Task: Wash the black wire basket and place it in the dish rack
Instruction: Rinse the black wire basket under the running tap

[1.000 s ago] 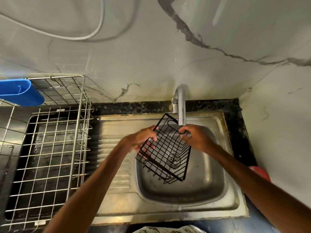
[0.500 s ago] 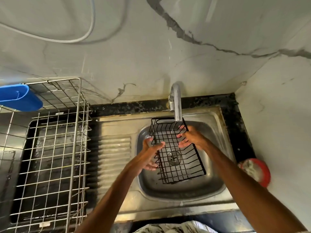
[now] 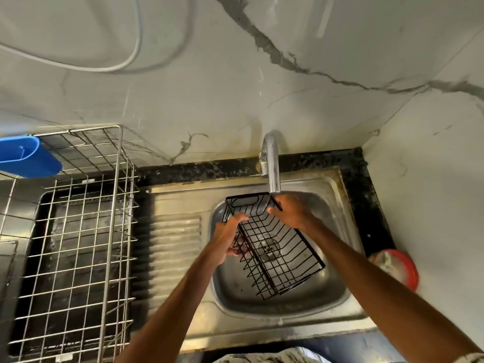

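Basket (image 3: 275, 247) has swung rightward over the sink (image 3: 262, 326), under the tap (image 3: 272, 166); left hand (image 3: 227, 239) grasps its left rim, right hand (image 3: 293, 213) its far corner. Thin wire could slip from the fingers, or knock the tap.

No text, brand, number or sign is legible anywhere, and the small white tag (image 3: 88, 181) on the far rim of the silver wire dish rack (image 3: 121, 205) is too small and blurred to read.
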`<act>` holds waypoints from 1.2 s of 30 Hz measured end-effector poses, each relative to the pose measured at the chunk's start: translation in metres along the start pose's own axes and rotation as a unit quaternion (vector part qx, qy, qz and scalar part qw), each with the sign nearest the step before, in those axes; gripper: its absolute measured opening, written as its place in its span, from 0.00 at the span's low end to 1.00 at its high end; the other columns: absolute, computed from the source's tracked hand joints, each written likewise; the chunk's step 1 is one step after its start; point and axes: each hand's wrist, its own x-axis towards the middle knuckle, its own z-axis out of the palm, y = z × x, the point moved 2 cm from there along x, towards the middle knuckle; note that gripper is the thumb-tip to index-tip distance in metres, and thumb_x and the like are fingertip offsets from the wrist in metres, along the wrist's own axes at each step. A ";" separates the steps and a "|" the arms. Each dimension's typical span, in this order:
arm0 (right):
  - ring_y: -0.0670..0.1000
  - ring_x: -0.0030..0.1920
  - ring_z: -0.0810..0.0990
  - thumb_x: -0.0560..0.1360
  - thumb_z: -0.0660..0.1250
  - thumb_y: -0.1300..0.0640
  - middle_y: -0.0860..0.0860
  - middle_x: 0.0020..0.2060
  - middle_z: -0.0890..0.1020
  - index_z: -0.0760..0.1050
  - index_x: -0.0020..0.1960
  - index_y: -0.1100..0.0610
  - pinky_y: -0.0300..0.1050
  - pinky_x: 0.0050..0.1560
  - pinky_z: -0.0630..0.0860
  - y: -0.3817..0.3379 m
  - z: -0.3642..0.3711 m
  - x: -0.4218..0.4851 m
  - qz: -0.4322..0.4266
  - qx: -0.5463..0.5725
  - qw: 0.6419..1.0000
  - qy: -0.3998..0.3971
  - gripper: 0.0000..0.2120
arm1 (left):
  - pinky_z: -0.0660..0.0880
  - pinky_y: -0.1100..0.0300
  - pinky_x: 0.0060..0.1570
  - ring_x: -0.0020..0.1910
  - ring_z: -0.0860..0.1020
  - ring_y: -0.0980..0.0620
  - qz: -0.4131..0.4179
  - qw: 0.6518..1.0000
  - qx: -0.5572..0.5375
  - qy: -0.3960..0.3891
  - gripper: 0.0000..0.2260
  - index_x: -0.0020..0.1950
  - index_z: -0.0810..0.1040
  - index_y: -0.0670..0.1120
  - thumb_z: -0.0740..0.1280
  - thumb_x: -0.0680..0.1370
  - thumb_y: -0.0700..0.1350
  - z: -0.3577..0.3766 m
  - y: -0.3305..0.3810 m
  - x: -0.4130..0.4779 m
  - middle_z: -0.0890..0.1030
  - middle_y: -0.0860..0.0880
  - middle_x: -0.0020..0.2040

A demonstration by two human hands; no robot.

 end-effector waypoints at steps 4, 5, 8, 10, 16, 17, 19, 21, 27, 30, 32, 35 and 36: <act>0.53 0.65 0.78 0.83 0.62 0.63 0.55 0.64 0.80 0.77 0.68 0.59 0.46 0.67 0.73 -0.023 -0.001 -0.007 -0.182 -0.082 0.979 0.052 0.15 | 0.83 0.49 0.42 0.44 0.77 0.51 0.021 0.998 0.054 0.038 0.31 0.72 0.71 0.44 0.72 0.76 0.60 0.000 0.010 0.002 0.72 0.45 0.58; 0.53 0.67 0.78 0.83 0.61 0.64 0.56 0.67 0.79 0.76 0.69 0.59 0.51 0.69 0.73 -0.023 0.003 -0.006 -0.230 -0.104 0.968 0.005 0.16 | 0.85 0.47 0.44 0.43 0.79 0.50 0.028 0.997 0.064 0.044 0.28 0.70 0.72 0.45 0.73 0.76 0.59 -0.001 0.012 0.003 0.73 0.45 0.57; 0.52 0.81 0.54 0.85 0.56 0.51 0.52 0.80 0.58 0.61 0.79 0.55 0.62 0.80 0.45 -0.002 0.013 0.008 -0.236 -0.269 0.929 -0.090 0.23 | 0.86 0.47 0.40 0.46 0.83 0.47 0.059 0.991 0.101 0.062 0.29 0.66 0.74 0.45 0.75 0.73 0.59 -0.001 0.018 0.005 0.78 0.43 0.60; 0.48 0.79 0.39 0.85 0.54 0.46 0.48 0.79 0.43 0.51 0.82 0.52 0.62 0.75 0.31 0.008 0.011 0.015 -0.225 -0.356 0.904 -0.079 0.28 | 0.86 0.47 0.41 0.48 0.85 0.45 0.094 0.986 0.116 0.077 0.31 0.62 0.79 0.45 0.76 0.68 0.65 -0.001 0.024 0.004 0.82 0.43 0.58; 0.52 0.81 0.39 0.80 0.37 0.35 0.51 0.81 0.42 0.41 0.82 0.53 0.62 0.80 0.40 0.024 0.018 -0.015 -0.257 -0.393 0.880 -0.075 0.36 | 0.74 0.59 0.31 0.46 0.83 0.47 0.163 0.954 0.195 0.161 0.50 0.71 0.67 0.41 0.73 0.62 0.75 -0.003 0.041 -0.001 0.81 0.45 0.55; 0.52 0.80 0.38 0.79 0.34 0.35 0.52 0.81 0.42 0.39 0.81 0.53 0.62 0.79 0.39 0.030 0.023 -0.021 -0.269 -0.404 0.870 -0.086 0.36 | 0.72 0.60 0.31 0.46 0.82 0.48 0.173 0.949 0.203 0.170 0.48 0.72 0.66 0.40 0.74 0.66 0.72 -0.003 0.042 -0.002 0.80 0.46 0.55; 0.52 0.80 0.38 0.82 0.39 0.38 0.52 0.81 0.41 0.38 0.81 0.53 0.63 0.79 0.38 0.037 0.026 -0.019 -0.281 -0.422 0.858 -0.083 0.33 | 0.72 0.60 0.33 0.42 0.78 0.52 0.190 0.941 0.203 0.191 0.43 0.72 0.65 0.39 0.76 0.70 0.66 -0.005 0.042 0.001 0.78 0.49 0.51; 0.54 0.81 0.41 0.84 0.51 0.41 0.53 0.81 0.43 0.46 0.82 0.53 0.66 0.78 0.40 0.032 0.016 -0.006 -0.294 -0.423 0.857 -0.032 0.32 | 0.71 0.62 0.32 0.36 0.71 0.58 0.210 0.933 0.215 0.197 0.41 0.72 0.65 0.39 0.76 0.71 0.64 -0.005 0.043 -0.003 0.71 0.56 0.42; 0.64 0.81 0.45 0.79 0.68 0.50 0.59 0.81 0.47 0.75 0.69 0.49 0.77 0.74 0.48 0.006 -0.003 0.015 -0.311 -0.454 0.835 0.019 0.18 | 0.82 0.52 0.41 0.44 0.80 0.48 0.215 0.921 0.244 0.215 0.45 0.72 0.64 0.39 0.77 0.69 0.66 -0.011 0.052 -0.013 0.77 0.49 0.48; 0.58 0.81 0.48 0.83 0.53 0.41 0.57 0.82 0.47 0.54 0.81 0.56 0.68 0.77 0.52 0.026 0.025 -0.004 -0.300 -0.433 0.850 0.021 0.32 | 0.80 0.54 0.40 0.42 0.78 0.49 0.222 0.918 0.234 0.231 0.44 0.71 0.64 0.38 0.77 0.70 0.66 -0.014 0.054 -0.015 0.75 0.50 0.46; 0.57 0.82 0.45 0.84 0.44 0.40 0.57 0.82 0.45 0.49 0.82 0.58 0.67 0.77 0.53 0.049 0.046 -0.025 -0.308 -0.445 0.841 -0.017 0.32 | 0.78 0.56 0.37 0.38 0.76 0.51 0.232 0.915 0.223 0.245 0.43 0.70 0.65 0.38 0.77 0.70 0.65 -0.016 0.054 -0.016 0.73 0.53 0.41; 0.55 0.81 0.45 0.84 0.52 0.42 0.55 0.82 0.46 0.54 0.82 0.57 0.69 0.77 0.52 0.069 0.056 -0.033 -0.309 -0.442 0.840 -0.063 0.31 | 0.75 0.59 0.33 0.36 0.75 0.53 0.242 0.911 0.217 0.254 0.41 0.69 0.66 0.38 0.77 0.70 0.64 -0.017 0.052 -0.013 0.71 0.56 0.39; 0.55 0.81 0.45 0.84 0.54 0.42 0.55 0.81 0.46 0.54 0.82 0.57 0.69 0.77 0.48 0.066 0.053 -0.028 -0.313 -0.441 0.838 -0.068 0.32 | 0.76 0.59 0.33 0.36 0.76 0.52 0.248 0.909 0.220 0.254 0.41 0.69 0.66 0.39 0.77 0.70 0.64 -0.016 0.051 -0.014 0.71 0.56 0.39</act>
